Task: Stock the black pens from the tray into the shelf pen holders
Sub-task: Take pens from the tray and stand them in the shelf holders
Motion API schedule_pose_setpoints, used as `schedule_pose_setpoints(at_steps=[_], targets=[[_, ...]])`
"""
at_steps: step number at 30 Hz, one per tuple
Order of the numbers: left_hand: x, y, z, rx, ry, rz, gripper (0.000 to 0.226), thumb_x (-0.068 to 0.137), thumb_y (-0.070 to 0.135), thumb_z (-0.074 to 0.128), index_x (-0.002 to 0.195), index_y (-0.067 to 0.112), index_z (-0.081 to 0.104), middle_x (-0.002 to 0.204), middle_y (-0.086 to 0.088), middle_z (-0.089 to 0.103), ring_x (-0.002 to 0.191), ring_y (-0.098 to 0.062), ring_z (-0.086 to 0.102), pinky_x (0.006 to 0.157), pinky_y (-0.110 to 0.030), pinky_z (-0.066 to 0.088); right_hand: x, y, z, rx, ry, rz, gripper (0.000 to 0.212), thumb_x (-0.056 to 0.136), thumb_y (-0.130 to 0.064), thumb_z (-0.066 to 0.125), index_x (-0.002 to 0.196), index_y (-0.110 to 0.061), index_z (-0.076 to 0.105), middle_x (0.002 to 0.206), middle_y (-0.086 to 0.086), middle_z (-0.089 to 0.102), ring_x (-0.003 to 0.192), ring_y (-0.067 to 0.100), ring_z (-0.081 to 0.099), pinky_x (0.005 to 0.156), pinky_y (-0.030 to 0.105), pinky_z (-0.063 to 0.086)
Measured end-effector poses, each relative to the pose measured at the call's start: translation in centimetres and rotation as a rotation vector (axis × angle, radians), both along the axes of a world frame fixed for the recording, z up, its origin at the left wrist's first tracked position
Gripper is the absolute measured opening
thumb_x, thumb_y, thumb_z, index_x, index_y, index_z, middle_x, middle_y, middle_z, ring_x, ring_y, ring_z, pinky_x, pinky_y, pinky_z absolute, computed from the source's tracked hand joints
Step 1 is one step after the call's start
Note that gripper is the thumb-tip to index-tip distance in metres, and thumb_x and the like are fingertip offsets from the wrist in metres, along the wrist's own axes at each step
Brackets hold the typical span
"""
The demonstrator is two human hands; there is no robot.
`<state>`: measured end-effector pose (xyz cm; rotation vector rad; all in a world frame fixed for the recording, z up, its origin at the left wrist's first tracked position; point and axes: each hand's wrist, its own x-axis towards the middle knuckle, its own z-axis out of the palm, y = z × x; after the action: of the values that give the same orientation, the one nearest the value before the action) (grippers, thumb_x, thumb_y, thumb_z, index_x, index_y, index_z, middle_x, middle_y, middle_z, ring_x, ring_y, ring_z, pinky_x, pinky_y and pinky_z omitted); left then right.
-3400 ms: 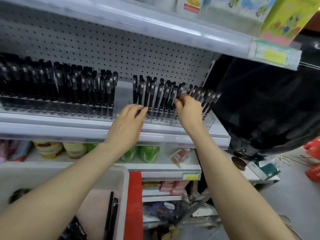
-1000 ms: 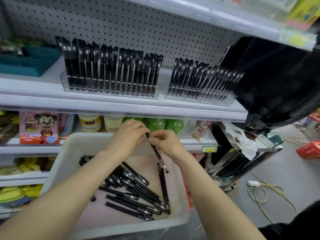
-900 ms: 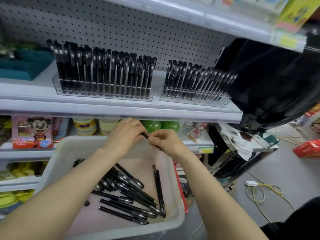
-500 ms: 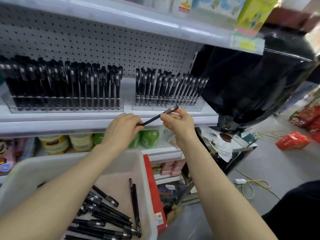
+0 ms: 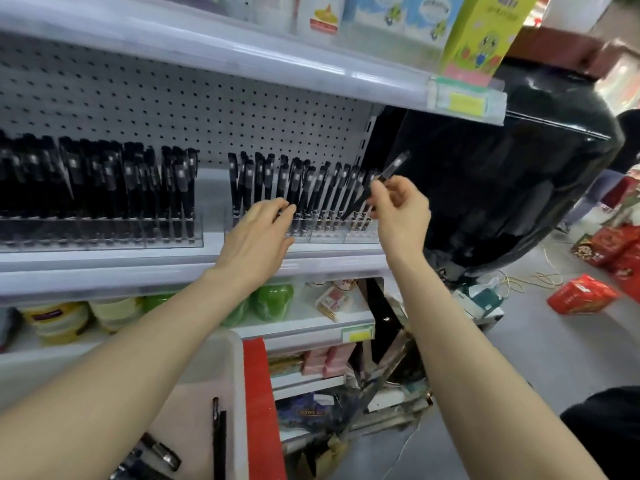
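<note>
Perforated white backboard [image 5: 207, 109]; right hand [image 5: 401, 216] fingers [image 5: 379, 192] pinch slim black pen [image 5: 394, 166]; left hand [image 5: 256, 237] fingers straight.

The right hand [image 5: 398, 211] pinches a black pen [image 5: 394, 167] between thumb and fingertips, holding it tilted with its lower end at the right end of the clear right pen holder [image 5: 329, 235]; blur hides whether it sits in a slot. The left hand [image 5: 258, 233] reaches to the front of that holder, its straight fingers touching the pens standing near the middle. Left of that holder stands a second pen holder [image 5: 104, 233] packed with pens, and below it the white tray [image 5: 230, 368] holds a few loose pens [image 5: 219, 438].
</note>
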<state>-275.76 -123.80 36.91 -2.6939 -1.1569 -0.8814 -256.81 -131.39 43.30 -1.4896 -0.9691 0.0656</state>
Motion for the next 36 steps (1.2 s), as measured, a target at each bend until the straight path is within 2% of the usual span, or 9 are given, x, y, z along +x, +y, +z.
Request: schedule_pose_setpoints(at_steps=[2,7,11,14,18,24,29,32,36], targets=[[0.5,0.5,-0.2,0.000,0.023,0.026,0.056,0.095,0.025,0.057,0.145,0.006,0.039,0.144,-0.011,0.042,0.134,-0.029,0.036,0.110,-0.041,0.036,1.4,1.0,0.8,0.008,-0.047,-0.015,0.016,0.093,-0.027,0.062,0.086,-0.012,0.065,0.074,0.005,0.070,0.071,0.022,0.068,0.068,0.037,0.059],[0.9,1.3,-1.1,0.014,0.066,0.082,0.052,0.094,0.025,0.058,0.140,0.005,0.045,0.138,-0.013,0.049,0.127,-0.030,0.043,0.108,-0.042,0.038,2.6,4.1,1.0,-0.043,-0.110,0.019,0.015,0.092,-0.027,0.063,0.085,-0.013,0.065,0.073,0.002,0.071,0.067,0.013,0.069,0.072,0.036,0.059],[1.1,1.5,-1.3,0.033,0.045,0.082,0.046,0.090,0.020,0.064,0.131,0.003,0.055,0.126,-0.014,0.057,0.117,-0.032,0.050,0.101,-0.044,0.043,1.5,6.5,-0.4,-0.119,-0.114,0.111,0.016,0.092,-0.026,0.064,0.093,-0.011,0.069,0.077,0.002,0.072,0.070,0.013,0.071,0.075,0.039,0.060],[1.1,1.6,-1.4,0.032,0.022,0.079,0.044,0.090,0.018,0.064,0.130,0.003,0.057,0.122,-0.013,0.058,0.114,-0.032,0.050,0.099,-0.044,0.043,0.6,7.5,-1.4,-0.185,-0.218,0.136,0.017,0.093,-0.028,0.063,0.092,-0.012,0.069,0.073,0.000,0.071,0.072,0.016,0.069,0.078,0.041,0.057],[1.1,1.5,-1.5,0.019,0.004,0.065,0.044,0.089,0.014,0.065,0.131,0.003,0.056,0.122,-0.013,0.057,0.114,-0.032,0.050,0.099,-0.044,0.045,0.1,8.2,-3.2,-0.317,-0.337,0.142,0.023,0.093,-0.029,0.061,0.100,-0.009,0.070,0.075,0.003,0.071,0.076,0.023,0.067,0.077,0.041,0.055],[1.1,1.3,-1.5,0.014,0.006,0.068,0.050,0.087,0.006,0.066,0.134,0.004,0.053,0.127,-0.012,0.055,0.119,-0.030,0.047,0.104,-0.042,0.043,-0.4,8.2,-3.5,-0.338,-0.339,0.118,0.026,0.096,-0.026,0.059,0.107,-0.005,0.068,0.080,0.006,0.069,0.076,0.024,0.063,0.072,0.036,0.052],[0.8,1.3,-1.4,0.000,0.029,0.049,0.053,0.094,0.012,0.057,0.144,0.007,0.041,0.140,-0.009,0.045,0.131,-0.027,0.037,0.110,-0.038,0.035,-0.8,7.7,-3.4,-0.377,-0.354,0.101,0.022,0.095,-0.022,0.061,0.104,-0.003,0.067,0.078,0.004,0.066,0.073,0.019,0.058,0.066,0.025,0.038],[0.1,1.4,-1.4,-0.011,0.032,0.003,0.053,0.096,0.015,0.055,0.145,0.007,0.039,0.144,-0.009,0.041,0.135,-0.026,0.032,0.112,-0.038,0.034,-1.0,7.4,-2.9,-0.412,-0.345,0.100,0.026,0.093,-0.021,0.063,0.110,-0.002,0.068,0.090,0.007,0.070,0.084,0.021,0.063,0.073,0.026,0.043],[-2.1,0.0,-1.7,0.002,-0.011,-0.028,0.050,0.093,0.013,0.059,0.141,0.007,0.047,0.139,-0.009,0.047,0.132,-0.026,0.038,0.108,-0.040,0.041,-1.9,6.4,-2.5,-0.427,-0.334,0.059,0.030,0.092,-0.017,0.063,0.119,-0.004,0.064,0.104,0.007,0.070,0.097,0.022,0.064,0.091,0.035,0.050]])
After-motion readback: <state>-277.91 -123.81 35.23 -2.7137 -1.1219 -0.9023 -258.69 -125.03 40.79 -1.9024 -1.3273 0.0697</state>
